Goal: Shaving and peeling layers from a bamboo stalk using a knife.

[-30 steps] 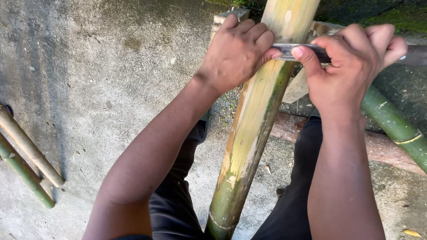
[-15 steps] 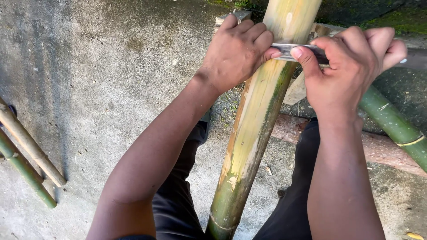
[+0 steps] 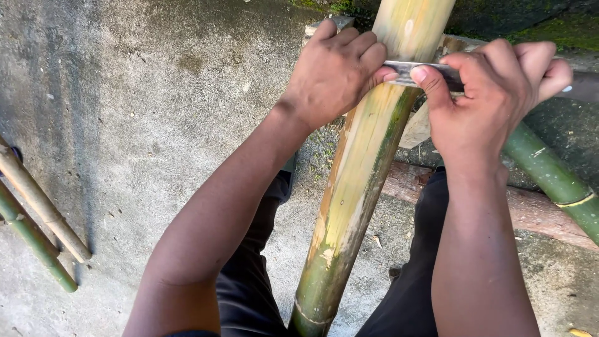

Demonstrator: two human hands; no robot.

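Note:
A thick bamboo pole (image 3: 362, 181), green with pale scraped patches, slants up between my knees. A metal blade (image 3: 409, 70) lies flat across its upper part. My left hand (image 3: 334, 72) grips the blade's left end against the pole. Gripping the blade's right end and handle is my right hand (image 3: 493, 93), with the thumb pressed on the steel. The blade's left tip is hidden under my fingers.
Grey concrete ground spreads to the left. Two thin bamboo sticks (image 3: 37, 224) lie at the left edge. A second green bamboo pole (image 3: 555, 181) and a reddish wooden beam (image 3: 536, 209) lie on the right, behind my right arm.
Both hands and the blade have held nearly the same place on the pole; only a slight shift of the view.

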